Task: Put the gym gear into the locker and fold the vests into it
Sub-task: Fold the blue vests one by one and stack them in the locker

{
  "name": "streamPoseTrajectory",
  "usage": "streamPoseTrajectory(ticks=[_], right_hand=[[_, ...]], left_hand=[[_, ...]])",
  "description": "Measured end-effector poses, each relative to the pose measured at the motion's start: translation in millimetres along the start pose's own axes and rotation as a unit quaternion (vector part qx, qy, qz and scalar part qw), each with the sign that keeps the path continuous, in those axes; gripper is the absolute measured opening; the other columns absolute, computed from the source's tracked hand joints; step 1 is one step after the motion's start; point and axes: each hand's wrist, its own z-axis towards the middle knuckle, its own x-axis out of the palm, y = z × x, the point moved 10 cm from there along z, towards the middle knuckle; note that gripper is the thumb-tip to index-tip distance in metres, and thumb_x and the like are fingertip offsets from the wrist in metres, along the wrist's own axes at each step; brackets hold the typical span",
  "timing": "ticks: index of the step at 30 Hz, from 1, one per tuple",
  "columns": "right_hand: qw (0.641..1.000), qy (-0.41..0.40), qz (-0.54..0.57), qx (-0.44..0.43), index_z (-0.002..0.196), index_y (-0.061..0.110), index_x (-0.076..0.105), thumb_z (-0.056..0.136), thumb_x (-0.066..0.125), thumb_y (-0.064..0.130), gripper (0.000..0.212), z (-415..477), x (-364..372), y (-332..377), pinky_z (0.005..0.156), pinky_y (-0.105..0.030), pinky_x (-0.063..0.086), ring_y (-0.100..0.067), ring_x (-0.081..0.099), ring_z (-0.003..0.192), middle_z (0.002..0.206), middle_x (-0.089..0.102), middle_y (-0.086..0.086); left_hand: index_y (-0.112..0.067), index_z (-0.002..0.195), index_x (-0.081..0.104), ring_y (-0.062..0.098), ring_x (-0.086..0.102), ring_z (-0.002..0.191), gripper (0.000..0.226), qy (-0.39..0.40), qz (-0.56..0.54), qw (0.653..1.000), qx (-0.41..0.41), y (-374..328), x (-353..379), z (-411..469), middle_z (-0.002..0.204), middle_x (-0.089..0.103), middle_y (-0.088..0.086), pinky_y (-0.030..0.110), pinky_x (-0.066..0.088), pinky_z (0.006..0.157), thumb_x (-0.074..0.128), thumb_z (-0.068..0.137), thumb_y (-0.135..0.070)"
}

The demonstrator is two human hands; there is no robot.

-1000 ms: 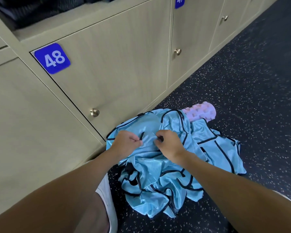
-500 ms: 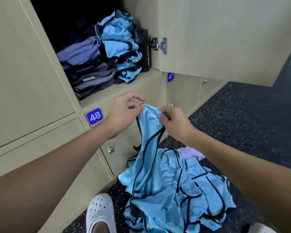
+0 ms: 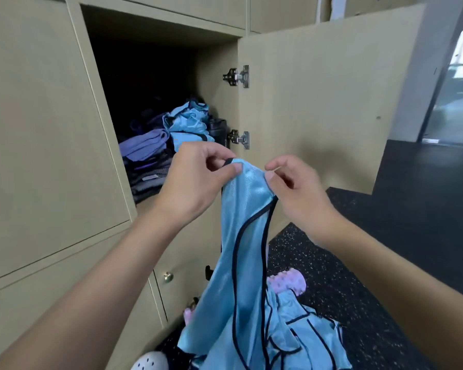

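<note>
Pinching the vest (image 3: 241, 236) at its top edge with the left hand (image 3: 195, 180): thumb and forefinger closed on the dark trim, other fingers curled above. Pinching the same edge just to the right with the right hand (image 3: 297, 190): thumb and forefinger tips narrow on the cloth, remaining fingers loosely bent and holding nothing. Hangs straight down from both sets of fingers, as one long blue strip with dark piping, and runs at the bottom into the pile (image 3: 305, 337) on the floor (image 3: 385, 289), well below the hands.

Just beyond the left fingers: the open locker (image 3: 214, 102), with folded vests (image 3: 187, 124) stacked near its right wall, purple clothes (image 3: 145, 145) left of those, and a dark bottle (image 3: 218, 129) beside the lower hinge (image 3: 239, 140). Behind the right fingers: the door (image 3: 318, 102), swung wide. Far below the fingers, touching the pile: a pink roller (image 3: 286, 283). Below the left forearm, at the bottom edge: a white shoe (image 3: 150, 363).

Against half a second ago: raised higher, level with the locker shelf rather than under it. Drawn further out of the pile, with more length hanging free. Held a little wider along the edge. Shows more of the roller than before.
</note>
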Motion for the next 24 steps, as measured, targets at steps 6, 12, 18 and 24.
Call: streamPoseTrajectory(ticks=[6, 12, 18, 24], right_hand=[[0.998, 0.059, 0.001, 0.024, 0.112, 0.016, 0.063, 0.088, 0.072, 0.023, 0.027, -21.3, 18.3, 1.8, 0.078, -0.019, 0.047, -0.005, 0.059, 0.082, 0.095, 0.066, -0.004], [0.996, 0.059, -0.069, 0.023, 0.095, 0.009, 0.069, 0.095, 0.06, 0.009, 0.009, -24.1, 24.2, 0.9, 0.065, -0.024, 0.048, -0.011, 0.058, 0.065, 0.081, 0.07, -0.003], [0.994, 0.039, -0.099, 0.013, 0.094, 0.01, 0.07, 0.099, 0.051, 0.007, 0.02, -18.8, 16.2, -0.8, 0.074, -0.033, 0.052, -0.024, 0.062, 0.076, 0.088, 0.071, -0.01], [0.999, 0.031, -0.007, 0.021, 0.098, 0.02, 0.063, 0.1, 0.05, 0.004, 0.021, -19.9, 16.3, 5.5, 0.077, -0.028, 0.051, -0.018, 0.064, 0.083, 0.096, 0.073, -0.007]], left_hand=[[-0.018, 0.075, 0.071, 0.009, 0.04, 0.057, 0.012, 0.003, -0.043, 0.999, -0.025, 12.2, 7.5, -9.9, 0.062, 0.049, -0.001, 0.021, 0.037, 0.056, 0.077, 0.086, -0.016], [-0.008, 0.077, 0.07, 0.005, 0.045, 0.057, 0.013, -0.006, -0.092, 0.995, -0.047, 23.0, 4.4, -17.6, 0.062, 0.057, 0.0, 0.014, 0.038, 0.055, 0.076, 0.086, -0.016], [-0.009, 0.082, 0.056, 0.022, 0.045, 0.069, 0.02, 0.003, -0.118, 0.989, -0.086, 39.6, 6.4, -22.6, 0.08, 0.062, 0.032, 0.035, 0.036, 0.068, 0.068, 0.093, -0.02], [-0.023, 0.101, 0.055, 0.014, 0.041, 0.062, 0.007, -0.005, -0.127, 0.985, -0.113, 37.6, 15.8, -26.0, 0.077, 0.046, 0.007, 0.035, 0.037, 0.056, 0.059, 0.099, -0.028]])
